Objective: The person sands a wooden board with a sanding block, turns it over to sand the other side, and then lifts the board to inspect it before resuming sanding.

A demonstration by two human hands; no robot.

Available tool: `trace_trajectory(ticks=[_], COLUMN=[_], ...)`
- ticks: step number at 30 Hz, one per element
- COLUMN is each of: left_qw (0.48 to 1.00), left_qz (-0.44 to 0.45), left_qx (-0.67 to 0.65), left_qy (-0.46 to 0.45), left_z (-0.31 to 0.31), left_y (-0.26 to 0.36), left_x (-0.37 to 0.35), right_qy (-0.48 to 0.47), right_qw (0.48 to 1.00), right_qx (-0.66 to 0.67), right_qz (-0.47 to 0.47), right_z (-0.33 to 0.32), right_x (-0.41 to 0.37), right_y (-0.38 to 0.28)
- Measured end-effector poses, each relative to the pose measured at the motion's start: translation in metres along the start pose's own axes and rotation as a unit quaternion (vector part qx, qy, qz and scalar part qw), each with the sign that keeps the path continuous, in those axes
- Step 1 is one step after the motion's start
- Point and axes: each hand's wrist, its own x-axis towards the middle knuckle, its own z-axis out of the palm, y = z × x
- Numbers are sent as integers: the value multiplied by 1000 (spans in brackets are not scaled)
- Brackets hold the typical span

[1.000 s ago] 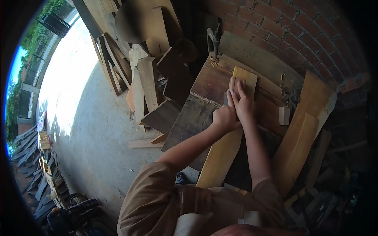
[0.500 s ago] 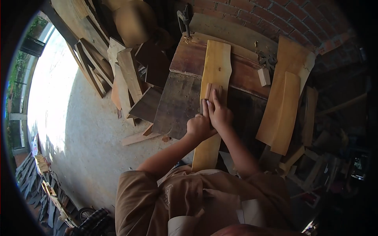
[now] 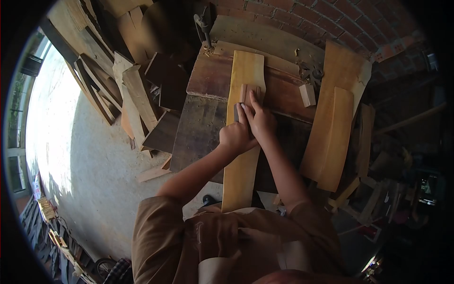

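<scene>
A wooden hand plane (image 3: 246,90) rests on a long pale yellow board (image 3: 240,173). My left hand (image 3: 235,134) is wrapped around its near end, index finger pointing forward. Beside it, my right hand (image 3: 263,122) presses on the plane, its index finger stretched along the top. The hands touch each other and hide the plane's rear part. Beneath the board is a dark, worn workbench (image 3: 196,125) with a reddish plank (image 3: 288,97) across it.
A clamp (image 3: 203,29) stands at the bench's far left corner. A small wood block (image 3: 307,95) lies to the right, near curled shavings. Wide boards (image 3: 326,123) lean at the right. Offcuts (image 3: 137,92) are stacked on the left, and a brick wall (image 3: 321,21) rises behind.
Both hands and the plane have slid forward along the board, away from my body. My view has shifted slightly, moving the scene left.
</scene>
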Motion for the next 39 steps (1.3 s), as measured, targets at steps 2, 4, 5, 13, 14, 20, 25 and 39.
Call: trace_trajectory(ticks=[2, 4, 5, 13, 14, 20, 25, 39], left_qw=[1000, 1000, 999, 997, 997, 993, 996, 1000], left_qz=[4, 3, 0, -50, -45, 81, 69, 6], left_qx=[-1, 3, 3, -17, -22, 50, 27, 19], left_qy=[18, 28, 34, -53, -63, -64, -47, 13], left_z=[-23, -38, -43, -24, -13, 72, 56, -42], left_y=[-2, -4, -4, 13, 14, 7, 12, 27], left_x=[63, 111, 123, 6, -27, -195, -151, 150], right_qy=[4, 25, 40, -43, -36, 82, 61, 77], right_qw=[1000, 998, 998, 999, 999, 991, 992, 995], right_qx=[15, 47, 54, 14, 20, 96, 106, 58], right_qz=[-4, -14, -16, 17, 13, -34, -18, -11], right_z=[-18, -25, -25, -18, -10, 29, 20, -36], right_x=[65, 115, 132, 7, -29, -219, -172, 154], right_y=[-2, 1, 2, -7, -5, 13, 17, 28])
